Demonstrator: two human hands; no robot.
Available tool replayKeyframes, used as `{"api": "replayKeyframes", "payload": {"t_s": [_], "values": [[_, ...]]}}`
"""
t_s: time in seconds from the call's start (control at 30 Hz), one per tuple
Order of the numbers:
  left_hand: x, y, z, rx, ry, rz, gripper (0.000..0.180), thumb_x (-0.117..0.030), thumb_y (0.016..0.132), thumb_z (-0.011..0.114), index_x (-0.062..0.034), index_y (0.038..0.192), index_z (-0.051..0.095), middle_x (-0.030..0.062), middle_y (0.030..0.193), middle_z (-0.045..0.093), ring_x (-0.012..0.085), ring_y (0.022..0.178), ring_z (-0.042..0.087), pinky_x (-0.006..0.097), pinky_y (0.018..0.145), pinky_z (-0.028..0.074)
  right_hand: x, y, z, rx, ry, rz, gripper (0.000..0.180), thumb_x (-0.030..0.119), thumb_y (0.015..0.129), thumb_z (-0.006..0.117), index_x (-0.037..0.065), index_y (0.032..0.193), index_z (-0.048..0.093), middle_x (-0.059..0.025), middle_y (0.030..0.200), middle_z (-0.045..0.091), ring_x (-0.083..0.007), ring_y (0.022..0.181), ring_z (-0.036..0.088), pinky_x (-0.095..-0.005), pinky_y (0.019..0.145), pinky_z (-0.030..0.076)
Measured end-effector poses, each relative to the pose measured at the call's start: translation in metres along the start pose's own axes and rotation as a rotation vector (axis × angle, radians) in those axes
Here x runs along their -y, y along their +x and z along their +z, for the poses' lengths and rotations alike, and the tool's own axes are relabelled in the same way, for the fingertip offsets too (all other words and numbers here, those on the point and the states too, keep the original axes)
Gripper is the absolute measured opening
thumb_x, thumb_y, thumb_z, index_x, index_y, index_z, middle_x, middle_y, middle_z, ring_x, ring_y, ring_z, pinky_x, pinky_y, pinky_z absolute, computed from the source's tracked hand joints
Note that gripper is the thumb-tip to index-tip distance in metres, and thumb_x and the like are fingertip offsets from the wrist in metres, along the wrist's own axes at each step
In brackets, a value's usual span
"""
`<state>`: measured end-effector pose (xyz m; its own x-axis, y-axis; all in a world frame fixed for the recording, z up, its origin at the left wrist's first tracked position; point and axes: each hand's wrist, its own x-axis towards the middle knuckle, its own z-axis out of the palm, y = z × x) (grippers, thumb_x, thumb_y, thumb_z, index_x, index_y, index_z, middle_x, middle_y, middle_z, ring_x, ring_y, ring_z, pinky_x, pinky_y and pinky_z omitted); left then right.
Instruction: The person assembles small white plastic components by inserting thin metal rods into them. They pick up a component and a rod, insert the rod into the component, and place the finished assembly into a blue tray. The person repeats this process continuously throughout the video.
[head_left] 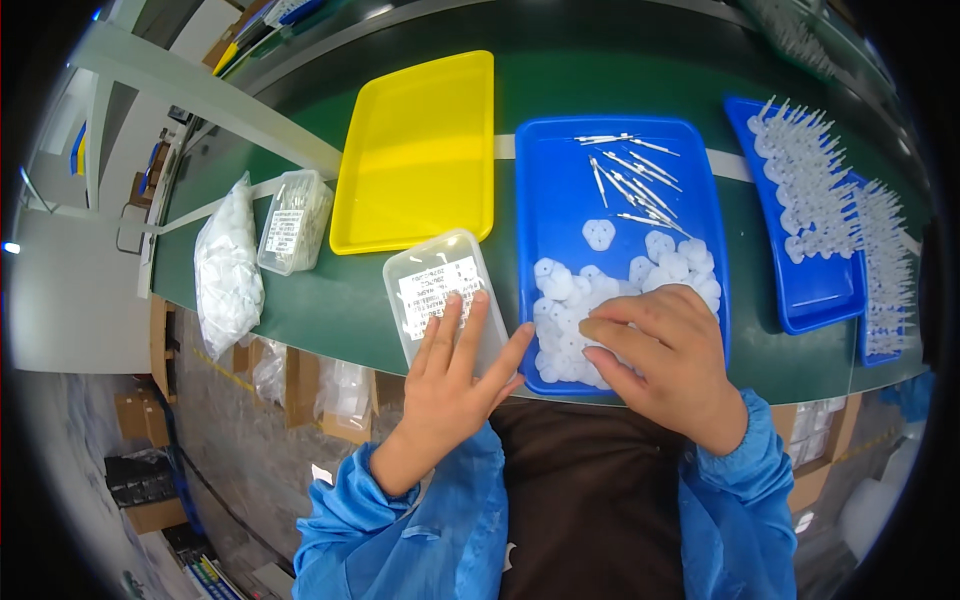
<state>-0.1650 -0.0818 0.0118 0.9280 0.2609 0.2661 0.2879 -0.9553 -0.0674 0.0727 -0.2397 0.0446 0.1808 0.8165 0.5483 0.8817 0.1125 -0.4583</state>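
My left hand (455, 370) lies with fingers spread on the labelled lid of a clear plastic box (450, 255). Over the near part of a blue tray (545, 190), my right hand (665, 355) is curled, thumb and forefinger bent toward each other among a heap of small white plastic discs (565, 335). Any disc between those fingertips cannot be told from the heap behind. One white disc (598, 235) lies apart from the pile. Thin white-and-metal pins (640, 190) are scattered across the tray's far half.
An empty yellow tray (415, 150) sits left of the blue one. Further left are another clear box (296, 222) and a bag of white pieces (230, 270). On the right, blue trays (825, 300) bear rows of discs with upright pins (805, 180). Cartons (345, 390) stand below the green table.
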Motion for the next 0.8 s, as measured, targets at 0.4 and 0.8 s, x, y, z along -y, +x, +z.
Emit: {"api": "replayKeyframes", "payload": {"t_s": [0.4,0.8], "values": [[-0.008,0.005,-0.041,0.187,-0.045,-0.159,0.082,-0.056,0.091,0.081,-0.0377,0.165,0.052,0.0237,0.173,0.039,0.0543,0.160,0.034,0.074,0.123,0.031,-0.006,0.001,-0.036,-0.047,-0.051,-0.064,0.019,0.015,0.082,0.089,0.014,0.100,0.081,0.0014,0.102,0.078,-0.0213,0.084,0.073,-0.0381,0.081,0.053],[0.053,0.000,-0.113,-0.361,-0.169,-0.095,0.065,-0.013,0.084,0.084,-0.0228,0.148,0.071,0.0235,0.164,0.054,0.0527,0.151,0.050,0.061,0.120,0.046,-0.060,0.011,-0.065,-0.265,-0.052,0.012,0.012,0.006,0.083,0.085,0.010,0.093,0.081,-0.0043,0.095,0.080,-0.0236,0.083,0.075,-0.0384,0.076,0.052]]}}
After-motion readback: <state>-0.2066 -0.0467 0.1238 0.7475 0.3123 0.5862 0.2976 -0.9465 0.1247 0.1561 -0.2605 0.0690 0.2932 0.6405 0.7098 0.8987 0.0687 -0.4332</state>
